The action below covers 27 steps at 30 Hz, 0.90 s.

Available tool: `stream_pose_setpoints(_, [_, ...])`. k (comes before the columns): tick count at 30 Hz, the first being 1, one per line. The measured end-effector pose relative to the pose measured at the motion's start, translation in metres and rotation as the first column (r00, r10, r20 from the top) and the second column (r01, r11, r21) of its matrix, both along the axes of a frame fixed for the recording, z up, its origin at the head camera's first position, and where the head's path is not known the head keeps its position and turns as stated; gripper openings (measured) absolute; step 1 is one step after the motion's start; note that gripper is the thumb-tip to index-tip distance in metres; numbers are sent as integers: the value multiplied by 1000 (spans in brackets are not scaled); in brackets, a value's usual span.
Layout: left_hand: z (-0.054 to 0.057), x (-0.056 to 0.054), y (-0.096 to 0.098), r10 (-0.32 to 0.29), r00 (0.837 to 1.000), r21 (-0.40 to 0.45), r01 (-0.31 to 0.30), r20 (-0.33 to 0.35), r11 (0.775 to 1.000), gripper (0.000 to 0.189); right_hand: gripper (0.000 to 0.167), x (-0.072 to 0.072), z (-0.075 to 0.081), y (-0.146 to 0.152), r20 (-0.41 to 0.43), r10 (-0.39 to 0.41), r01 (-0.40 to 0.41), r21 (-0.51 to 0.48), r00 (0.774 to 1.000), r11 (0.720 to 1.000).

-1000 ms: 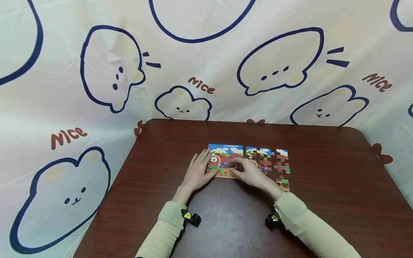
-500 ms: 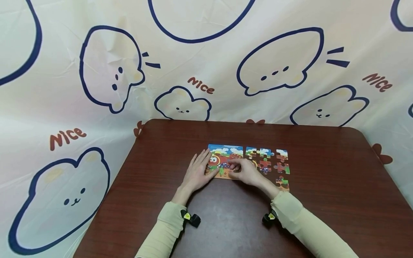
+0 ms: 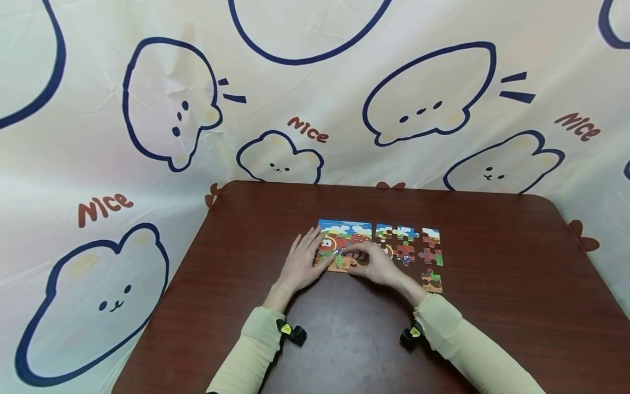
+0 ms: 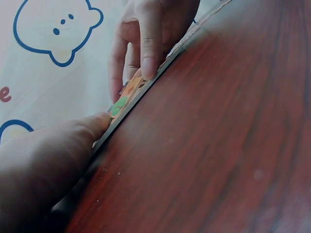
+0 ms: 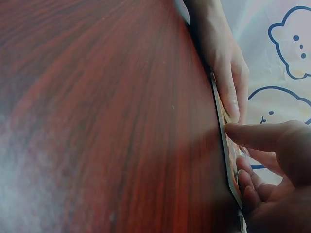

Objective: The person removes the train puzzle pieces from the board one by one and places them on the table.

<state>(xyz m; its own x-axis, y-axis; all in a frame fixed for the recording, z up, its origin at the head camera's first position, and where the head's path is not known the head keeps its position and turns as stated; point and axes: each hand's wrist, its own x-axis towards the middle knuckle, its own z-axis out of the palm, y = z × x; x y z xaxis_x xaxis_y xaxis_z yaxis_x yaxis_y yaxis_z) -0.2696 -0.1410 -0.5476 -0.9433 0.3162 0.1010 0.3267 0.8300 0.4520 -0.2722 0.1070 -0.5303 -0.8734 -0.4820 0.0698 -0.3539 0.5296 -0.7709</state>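
A picture puzzle (image 3: 346, 227) with a blue sky, red cartoon figures and an orange ground lies on the table. My left hand (image 3: 301, 265) rests flat along its left side, thumb reaching over the lower left part. At the puzzle's lower front edge, my right hand (image 3: 381, 264) bends its thumb and fingers around a puzzle piece (image 4: 131, 87). In the left wrist view that piece shows orange and green, tilted slightly above the thin board. The thumb (image 5: 255, 137) presses near the front edge in the right wrist view. My right hand hides the puzzle's lower right part.
Several loose puzzle pieces lie right of the board, among them a sky piece (image 3: 407, 233), a red piece (image 3: 433, 256) and a green-orange piece (image 3: 432, 282). The dark brown table (image 3: 344, 339) meets a cartoon-printed cloth (image 3: 344, 158) at its back edge.
My right thumb has shifted left and toward the front edge of the puzzle, and the fingers have moved slightly left. My left hand stays in place.
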Motion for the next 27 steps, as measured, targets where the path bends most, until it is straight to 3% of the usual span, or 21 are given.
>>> stream_pose_setpoints(6, [1,0,0,7,1000,3,-7,-1,1000,77,44,3,0,-3,21,-19,19,-20,1000,1000])
stream_pose_setpoints(14, [1,1,0,0,1000,11,0,-10,1000,74,45,7,-4,-7,60,-129,133,-72,990,989])
stream_pose_setpoints(27, [-2,-1,0,-2,1000,3,2,-11,1000,74,46,13,-4,-9,54,-153,159,-125,987,979])
